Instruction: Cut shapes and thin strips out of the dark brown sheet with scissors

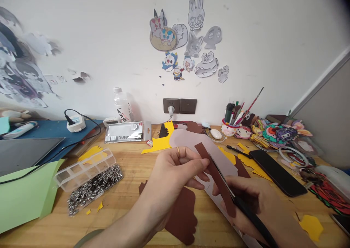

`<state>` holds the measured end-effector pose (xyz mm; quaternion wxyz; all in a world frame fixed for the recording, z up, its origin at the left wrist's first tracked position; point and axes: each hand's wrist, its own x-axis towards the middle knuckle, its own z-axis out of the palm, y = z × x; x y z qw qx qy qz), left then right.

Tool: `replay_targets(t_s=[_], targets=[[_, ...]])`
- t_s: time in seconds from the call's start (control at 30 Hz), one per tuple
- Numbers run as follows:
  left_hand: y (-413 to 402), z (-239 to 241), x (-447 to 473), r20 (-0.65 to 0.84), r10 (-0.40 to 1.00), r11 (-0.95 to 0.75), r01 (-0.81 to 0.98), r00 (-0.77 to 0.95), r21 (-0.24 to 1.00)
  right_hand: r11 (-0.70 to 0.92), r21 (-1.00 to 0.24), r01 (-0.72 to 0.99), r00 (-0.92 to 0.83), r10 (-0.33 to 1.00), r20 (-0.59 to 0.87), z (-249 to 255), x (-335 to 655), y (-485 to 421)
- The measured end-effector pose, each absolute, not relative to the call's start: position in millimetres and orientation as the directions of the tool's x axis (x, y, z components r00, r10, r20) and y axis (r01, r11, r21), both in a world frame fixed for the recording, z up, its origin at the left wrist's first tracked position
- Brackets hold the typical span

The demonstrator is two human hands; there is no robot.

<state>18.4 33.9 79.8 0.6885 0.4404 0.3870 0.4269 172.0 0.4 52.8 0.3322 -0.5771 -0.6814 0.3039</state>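
Note:
My left hand (pixel 175 175) pinches a sheet of pale pink paper (pixel 191 142) with a brown paper strip (pixel 216 175) lying on it, held above the wooden desk (pixel 128 167). A ring shows on one finger. My right hand (pixel 259 204) is closed around black-handled scissors (pixel 240 200), whose blades run along the brown strip's edge. Under my hands a larger brown paper piece (pixel 183 215) lies on the desk.
A clear compartment box (pixel 84 169) and a bag of metal eyelets (pixel 93 189) lie to the left, beside green paper (pixel 24 197). A black phone (pixel 277 171), yellow scraps (pixel 254 164), a pen cup (pixel 231 126) and paper cutouts (pixel 276 133) fill the right side.

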Motion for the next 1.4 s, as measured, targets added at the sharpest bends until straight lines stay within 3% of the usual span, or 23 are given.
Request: replay_targets(t_s=[0.4,0.6,0.83,0.97,1.2,1.4], targets=[[33,80,19,-0.162,0.93,0.251,-0.248,0.33,0.936,0.096,-0.839,0.536,-0.054,0.995,0.08,44,173,0],[33,80,18,-0.163,0.929,0.252,-0.243,0.333,0.937,0.18,-0.784,0.594,-0.188,0.979,0.082,52,180,2],[33,80,18,-0.16,0.929,0.25,-0.244,0.335,0.937,0.194,-0.779,0.597,-0.194,0.976,0.095,56,181,4],[35,79,18,-0.161,0.929,0.252,-0.248,0.334,0.935,0.154,-0.82,0.551,-0.175,0.982,0.067,55,181,4],[34,79,16,-0.13,0.935,0.224,-0.267,0.329,0.937,-0.069,-0.876,0.477,-0.103,0.986,-0.133,54,176,2],[37,79,17,-0.097,0.942,0.192,-0.278,0.32,0.941,0.003,-0.863,0.506,-0.122,0.99,-0.068,59,170,0]])
